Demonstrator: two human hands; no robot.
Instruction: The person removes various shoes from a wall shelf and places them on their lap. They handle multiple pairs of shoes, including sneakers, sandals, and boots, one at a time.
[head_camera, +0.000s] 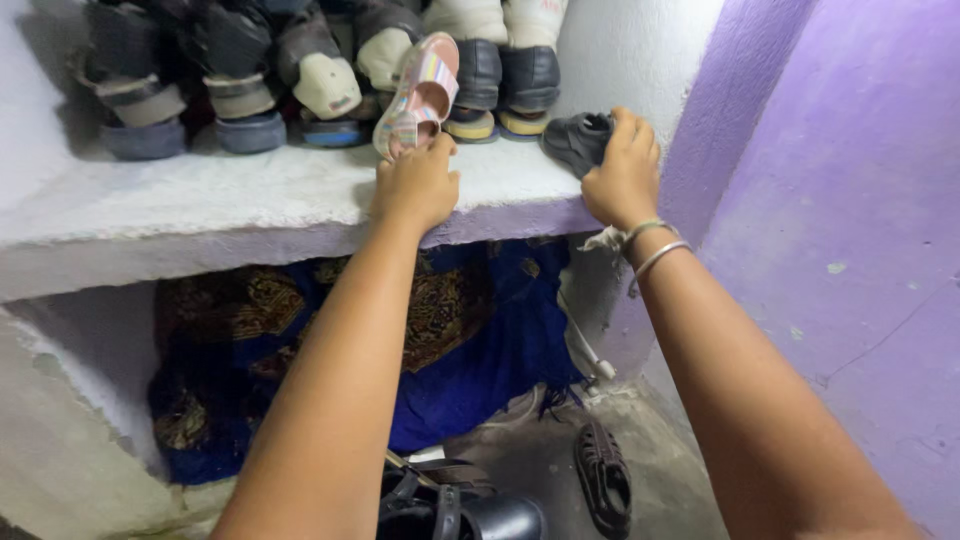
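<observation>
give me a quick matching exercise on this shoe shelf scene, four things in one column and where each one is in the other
Things:
1. pink striped sandal
2. small dark grey shoe
3. blue patterned cloth
4. black strappy sandal

Places:
A. on the floor by the purple wall
B. under the right hand, at the shelf's right end
C. hanging beneath the white concrete shelf
D. propped up on the shelf, held by the left hand

Pairs: 1-D, 2-B, 3-C, 4-A
</observation>
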